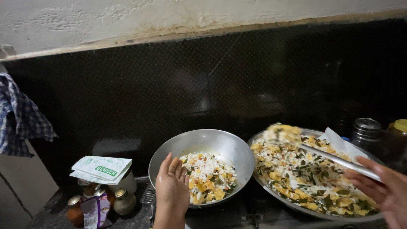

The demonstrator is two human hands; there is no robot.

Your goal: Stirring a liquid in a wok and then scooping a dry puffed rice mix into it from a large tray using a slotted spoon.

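Two pans: right hand [388, 193], fingers curled round a steel spatula [335, 160], lifts flattened-rice mix off the wide tray [271, 193]. Left hand [171, 186], fingers together, steadies the steel bowl [220, 142]. Keep the blade level, tip over bowl centre.

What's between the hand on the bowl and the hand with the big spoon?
In the head view, the steel bowl and the wide plate, both with the yellow-and-white snack mix, lie between the left hand and right hand.
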